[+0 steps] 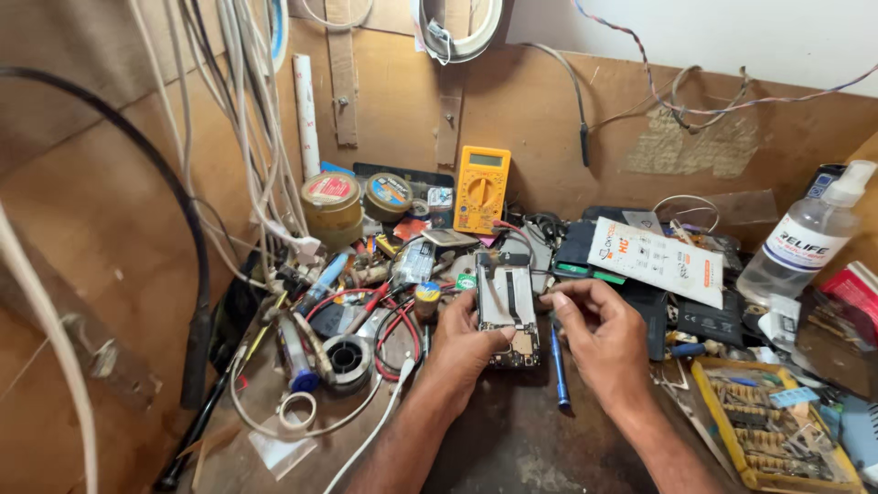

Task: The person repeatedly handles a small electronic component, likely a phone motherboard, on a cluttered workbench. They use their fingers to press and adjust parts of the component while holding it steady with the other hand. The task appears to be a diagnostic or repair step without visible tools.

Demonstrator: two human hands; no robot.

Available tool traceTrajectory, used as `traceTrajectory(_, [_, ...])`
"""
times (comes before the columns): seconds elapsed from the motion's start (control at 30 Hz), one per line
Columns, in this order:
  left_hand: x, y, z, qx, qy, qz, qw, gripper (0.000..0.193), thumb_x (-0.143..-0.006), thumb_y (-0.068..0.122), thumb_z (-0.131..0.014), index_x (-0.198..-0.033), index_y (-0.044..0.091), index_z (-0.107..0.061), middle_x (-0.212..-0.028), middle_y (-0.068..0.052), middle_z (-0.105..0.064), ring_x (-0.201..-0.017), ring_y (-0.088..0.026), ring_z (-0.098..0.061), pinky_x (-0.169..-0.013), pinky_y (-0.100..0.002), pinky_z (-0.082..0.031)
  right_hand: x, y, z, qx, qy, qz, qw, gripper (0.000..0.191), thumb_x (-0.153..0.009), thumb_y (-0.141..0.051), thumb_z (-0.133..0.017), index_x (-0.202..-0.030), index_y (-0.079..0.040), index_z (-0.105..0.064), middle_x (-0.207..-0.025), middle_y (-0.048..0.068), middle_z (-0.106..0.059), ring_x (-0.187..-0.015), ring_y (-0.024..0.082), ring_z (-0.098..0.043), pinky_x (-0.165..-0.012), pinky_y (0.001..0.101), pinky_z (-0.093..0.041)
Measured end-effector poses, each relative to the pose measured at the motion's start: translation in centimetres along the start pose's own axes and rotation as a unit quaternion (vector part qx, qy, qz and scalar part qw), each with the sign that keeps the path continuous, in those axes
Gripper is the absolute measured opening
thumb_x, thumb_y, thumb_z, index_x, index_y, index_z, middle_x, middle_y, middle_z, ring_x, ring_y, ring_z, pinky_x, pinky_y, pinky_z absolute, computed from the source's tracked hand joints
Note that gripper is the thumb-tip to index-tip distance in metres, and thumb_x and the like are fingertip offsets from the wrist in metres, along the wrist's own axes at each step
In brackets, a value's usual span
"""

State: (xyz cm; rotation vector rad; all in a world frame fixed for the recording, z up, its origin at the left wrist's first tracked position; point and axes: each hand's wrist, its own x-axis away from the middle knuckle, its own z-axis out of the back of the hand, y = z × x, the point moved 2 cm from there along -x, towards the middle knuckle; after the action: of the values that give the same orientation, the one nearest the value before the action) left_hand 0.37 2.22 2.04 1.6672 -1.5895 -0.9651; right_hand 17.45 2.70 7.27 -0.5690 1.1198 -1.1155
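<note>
Our left hand [466, 348] gripped the opened phone [508, 309] from below, steadying it flat above the bench [512, 439]. Our right hand [599, 334] pinched narrowly at its right edge, holding nothing we could see; a blue screwdriver [559, 368] lay just beside.

Left hand [466, 343] curled gripping, right hand [599, 334] fingers pinched together.

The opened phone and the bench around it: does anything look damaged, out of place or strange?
The opened phone lies with its back cover off and its insides bare, steadied by the left hand while the right hand pinches at its edge. Red probe leads lie tangled among tools. A torn patch scars the back board.
</note>
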Motion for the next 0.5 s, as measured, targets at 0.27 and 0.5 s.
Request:
traceTrajectory(0.27, [-0.1,-0.1,0.3,-0.059,0.008,-0.029,0.998,0.062,-0.073,-0.010,-0.066,-0.134,-0.005,-0.055,-0.110,-0.013,-0.072,-0.095,-0.019,-0.071,-0.085,-0.031,-0.058,0.4,2.2,-0.7,-0.137,-0.063,-0.034,0.988,0.024,-0.093,-0.009,-0.071,-0.114,0.002,-0.068,-0.099,0.007,-0.072,-0.083,0.010,-0.065,-0.070,0.0247,-0.055])
traceTrajectory(0.5, [0.0,0.5,0.0,-0.074,0.021,-0.022,0.997,0.063,-0.073,-0.009,-0.068,-0.134,-0.005,-0.055,-0.108,-0.012,-0.072,-0.095,-0.019,-0.071,-0.083,-0.030,-0.058,0.3,2.4,-1.0,-0.107,-0.067,-0.042,0.991,0.034,-0.085,-0.006,-0.076,-0.117,0.002,-0.065,-0.102,0.005,-0.071,-0.088,0.007,-0.065,-0.079,0.0227,-0.056])
